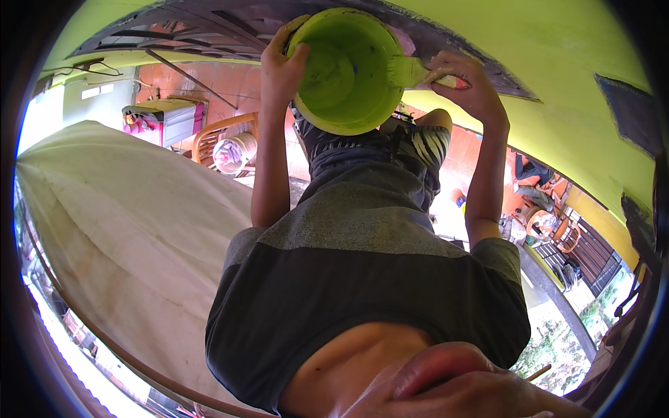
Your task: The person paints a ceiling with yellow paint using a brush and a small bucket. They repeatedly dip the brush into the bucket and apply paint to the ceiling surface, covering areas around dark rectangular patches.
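Note:
Up in front of me a bucket (348, 129) tips its mouth toward the view. Yellow-green paint coats its inside. My left hand (284, 64) grips the rim on the left, thumb on the near side and fingers behind. A paintbrush (408, 72) lies across the right rim, its bristles covered in the same green and touching the edge. Its handle, with a red part showing, is in the closed fingers of my right hand (465, 83). How much paint the bucket holds, I cannot tell.
A yellow-green wall (578, 76) with dark unpainted patches rises ahead and right, beside a dark window frame (230, 31). A large cream sheet (132, 202) hangs at left. Beyond are a wooden chair (203, 145), a tub (235, 155) and a pole (191, 78). People sit far right.

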Demonstrator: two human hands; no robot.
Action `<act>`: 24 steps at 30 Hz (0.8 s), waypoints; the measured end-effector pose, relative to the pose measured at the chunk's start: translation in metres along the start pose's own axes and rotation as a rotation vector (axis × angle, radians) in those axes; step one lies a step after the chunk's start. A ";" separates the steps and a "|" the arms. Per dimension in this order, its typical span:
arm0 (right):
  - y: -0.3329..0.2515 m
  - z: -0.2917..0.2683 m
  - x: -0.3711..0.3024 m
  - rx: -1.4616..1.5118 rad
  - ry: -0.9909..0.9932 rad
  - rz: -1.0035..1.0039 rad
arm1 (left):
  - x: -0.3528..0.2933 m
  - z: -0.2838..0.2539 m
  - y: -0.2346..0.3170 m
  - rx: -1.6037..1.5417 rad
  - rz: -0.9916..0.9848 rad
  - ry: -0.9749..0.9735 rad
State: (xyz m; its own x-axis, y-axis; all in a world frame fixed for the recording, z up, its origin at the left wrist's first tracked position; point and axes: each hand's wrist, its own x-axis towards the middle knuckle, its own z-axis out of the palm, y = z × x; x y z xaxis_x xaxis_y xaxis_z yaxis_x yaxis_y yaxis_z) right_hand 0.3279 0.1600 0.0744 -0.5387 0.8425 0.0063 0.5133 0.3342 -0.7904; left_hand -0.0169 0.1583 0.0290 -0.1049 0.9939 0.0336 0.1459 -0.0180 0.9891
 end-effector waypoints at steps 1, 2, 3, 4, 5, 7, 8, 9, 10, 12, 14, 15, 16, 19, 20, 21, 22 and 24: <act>-0.001 -0.003 -0.003 -0.013 0.015 0.002 | 0.000 0.000 -0.001 0.002 0.016 0.010; -0.002 -0.007 -0.007 -0.027 0.030 0.006 | 0.001 0.001 -0.001 0.007 0.027 0.007; -0.002 -0.010 -0.011 0.037 0.043 -0.010 | 0.001 0.000 -0.001 0.012 0.038 0.005; -0.002 -0.013 -0.015 0.100 0.058 -0.026 | 0.001 0.000 -0.001 0.030 0.028 0.006; -0.001 -0.015 -0.020 0.167 0.071 -0.030 | 0.001 0.000 -0.001 0.023 0.033 0.002; 0.000 -0.016 -0.029 0.311 0.171 -0.091 | 0.000 0.000 0.001 0.039 0.002 0.005; 0.002 -0.014 -0.034 0.384 0.222 -0.116 | 0.000 0.000 0.001 0.030 -0.021 0.007; 0.003 -0.011 -0.039 0.452 0.279 -0.117 | 0.000 0.000 0.002 0.025 -0.040 0.011; 0.005 -0.007 -0.043 0.520 0.338 -0.117 | 0.000 0.000 0.002 0.019 -0.057 0.012; 0.007 0.004 -0.050 0.695 0.465 -0.157 | 0.001 0.000 0.002 0.013 -0.051 0.015; 0.007 0.015 -0.055 0.922 0.573 -0.190 | 0.001 -0.001 0.003 0.090 -0.027 0.015; 0.006 0.017 -0.056 0.995 0.613 -0.264 | 0.002 -0.003 0.003 0.098 -0.060 0.017; 0.003 0.018 -0.060 1.053 0.631 -0.289 | 0.001 -0.003 0.003 0.106 -0.060 0.014; -0.014 0.008 -0.074 1.129 0.781 -0.380 | 0.003 -0.003 0.002 0.084 -0.032 -0.015; -0.021 0.000 -0.081 1.123 0.819 -0.384 | 0.004 -0.003 0.001 0.063 -0.018 -0.023; -0.029 -0.008 -0.089 1.102 0.844 -0.397 | 0.005 -0.004 -0.001 0.052 -0.016 -0.028; -0.037 -0.017 -0.097 1.081 0.865 -0.412 | 0.007 -0.003 -0.002 0.063 -0.048 -0.026; -0.049 -0.031 -0.110 1.046 0.932 -0.438 | 0.011 -0.006 -0.007 0.040 -0.028 -0.062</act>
State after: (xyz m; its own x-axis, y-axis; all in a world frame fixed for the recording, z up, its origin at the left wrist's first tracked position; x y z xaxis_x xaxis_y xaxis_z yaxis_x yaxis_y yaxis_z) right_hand 0.3822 0.0642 0.1315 0.3046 0.8546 0.4206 -0.5004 0.5193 -0.6927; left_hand -0.0246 0.1688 0.0235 -0.0489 0.9988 -0.0041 0.1836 0.0130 0.9829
